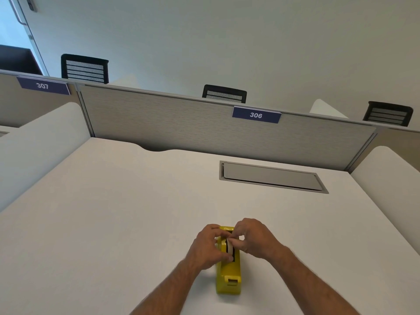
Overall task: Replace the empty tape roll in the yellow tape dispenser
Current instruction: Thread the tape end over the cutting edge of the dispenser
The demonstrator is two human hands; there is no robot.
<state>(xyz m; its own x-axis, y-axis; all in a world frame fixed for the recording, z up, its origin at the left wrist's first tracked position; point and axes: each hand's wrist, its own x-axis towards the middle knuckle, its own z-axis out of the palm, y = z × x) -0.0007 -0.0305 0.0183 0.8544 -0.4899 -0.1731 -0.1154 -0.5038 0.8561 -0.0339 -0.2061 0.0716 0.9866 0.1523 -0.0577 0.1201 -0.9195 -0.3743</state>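
The yellow tape dispenser [229, 272] stands on the white desk [118, 214] near its front edge, with its cutter end pointing toward me. A whitish tape roll [230, 246] sits upright in the dispenser's slot. My left hand [208, 246] wraps the dispenser's left side, thumb by the slot. My right hand [255, 237] comes from the right, its fingertips pinching the top of the roll. Both hands hide the far end of the dispenser.
A grey cable hatch [272, 177] is set into the desk at the back right. A grey partition [181, 123] with label 306 [256, 115] closes the back, white side dividers flank the desk, and black chairs [84, 68] stand beyond.
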